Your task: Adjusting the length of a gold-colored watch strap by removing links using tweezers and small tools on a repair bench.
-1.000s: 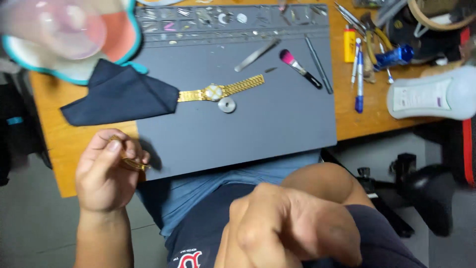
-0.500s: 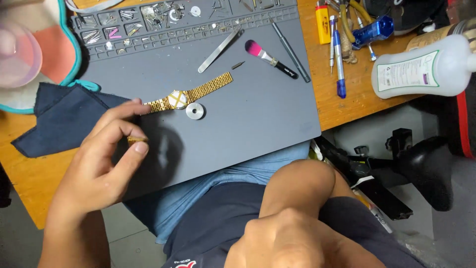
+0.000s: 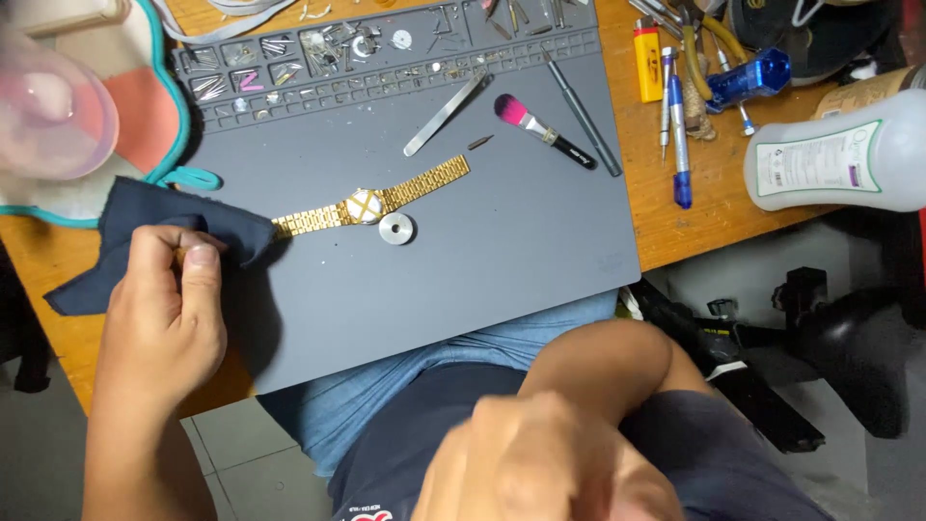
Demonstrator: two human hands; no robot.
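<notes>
A gold watch (image 3: pixel 362 205) with a metal bracelet lies face down on the grey work mat (image 3: pixel 453 280), its back off. A round silver case back (image 3: pixel 395 229) rests just below it. My left hand (image 3: pixel 164 314) sits at the mat's left edge on a dark blue cloth (image 3: pixel 116 217), thumb pinched against the fingers on a small gold piece that barely shows. The cloth's corner touches the bracelet's left end. My right hand (image 3: pixel 540 463) is low and close to the camera, blurred, fingers curled with nothing visible in them.
Tweezers (image 3: pixel 446 114), a pink brush (image 3: pixel 540 130) and a thin dark tool (image 3: pixel 582 114) lie above the watch. The mat's top row of compartments (image 3: pixel 386 48) holds small parts. A white bottle (image 3: pixel 834 164), pens (image 3: pixel 680 135) and a yellow lighter (image 3: pixel 648 46) lie right; a pink cup (image 3: pixel 48 116) stands left.
My left hand rose from the mat's front edge up to the blue cloth, near the bracelet's end. The view shifted down. The right hand stays blurred near the camera.
</notes>
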